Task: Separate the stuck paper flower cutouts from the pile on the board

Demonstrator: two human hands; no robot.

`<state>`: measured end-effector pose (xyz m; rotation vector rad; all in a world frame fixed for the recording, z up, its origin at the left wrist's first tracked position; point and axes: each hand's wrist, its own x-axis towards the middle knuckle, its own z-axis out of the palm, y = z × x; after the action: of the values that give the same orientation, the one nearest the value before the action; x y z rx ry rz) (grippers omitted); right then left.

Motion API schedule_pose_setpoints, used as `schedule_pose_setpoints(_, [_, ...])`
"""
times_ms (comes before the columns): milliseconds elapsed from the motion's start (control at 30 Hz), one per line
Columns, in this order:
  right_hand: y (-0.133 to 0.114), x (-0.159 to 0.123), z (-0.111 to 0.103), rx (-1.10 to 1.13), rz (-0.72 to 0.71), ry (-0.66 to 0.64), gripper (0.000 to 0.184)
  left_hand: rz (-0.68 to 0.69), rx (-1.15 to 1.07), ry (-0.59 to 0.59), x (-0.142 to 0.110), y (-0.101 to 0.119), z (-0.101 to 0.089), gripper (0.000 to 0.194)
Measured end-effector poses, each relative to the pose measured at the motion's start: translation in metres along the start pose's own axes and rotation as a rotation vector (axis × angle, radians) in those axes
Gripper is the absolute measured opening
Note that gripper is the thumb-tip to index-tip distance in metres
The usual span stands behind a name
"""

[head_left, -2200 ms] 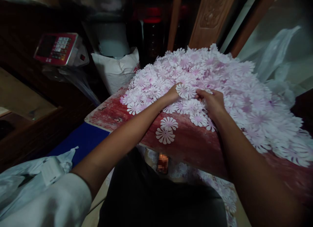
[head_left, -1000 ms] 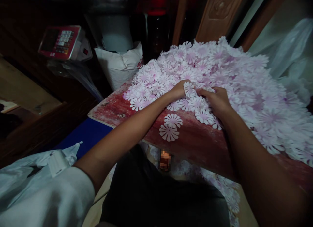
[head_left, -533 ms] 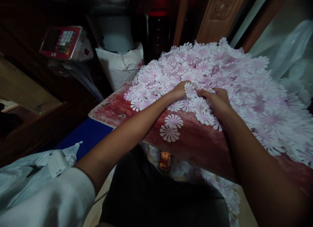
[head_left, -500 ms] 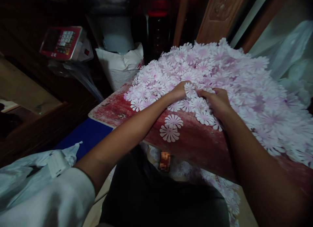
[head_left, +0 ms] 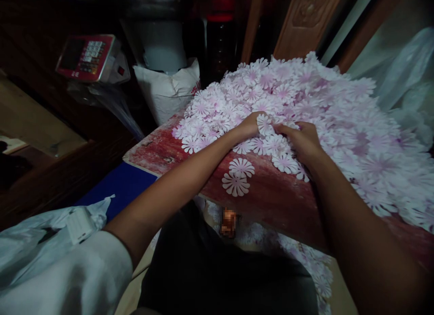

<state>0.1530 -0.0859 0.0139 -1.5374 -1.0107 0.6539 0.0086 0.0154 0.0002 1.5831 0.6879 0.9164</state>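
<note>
A big heap of white flower cutouts with pale purple centres (head_left: 291,86) covers much of a worn red board (head_left: 271,193). My left hand (head_left: 251,124) is at the heap's near side, closed on a flower cutout (head_left: 265,125) that stands out toward me; its fingertips are hidden behind the petals. Just to the right, my right hand (head_left: 305,142) is closed, its thumb pointing at that flower. What lies in its fingers is hidden among the petals. Two loose flower cutouts (head_left: 236,183) overlap on the board in front of my forearms.
A red scale display with keys (head_left: 88,57) stands at the back left, beside a white sack (head_left: 166,91). Plastic bags (head_left: 50,233) lie at the lower left. More flower cutouts (head_left: 318,269) lie below the board. Clear plastic (head_left: 407,79) hangs at the right.
The view has shifted very slightly. Both hands and the flower cutouts keep practically the same positions.
</note>
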Motion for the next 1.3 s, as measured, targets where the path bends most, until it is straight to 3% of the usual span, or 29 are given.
schedule_pose_setpoints(633, [0.0004, 0.0010, -0.0011, -0.038, 0.003, 0.006, 0.032, 0.058, 0.048, 0.001, -0.0006, 0.0000, -0.0018, 0.021])
schedule_pose_setpoints(833, [-0.0009, -0.0001, -0.0016, -0.064, -0.001, 0.003, 0.032, 0.056, 0.087, -0.045, 0.0016, -0.0013, -0.0011, 0.030])
schedule_pose_setpoints(1300, [-0.0083, -0.0046, -0.0004, -0.073, 0.037, -0.011, 0.030, 0.028, 0.050, 0.003, -0.0019, 0.0016, -0.0010, 0.018])
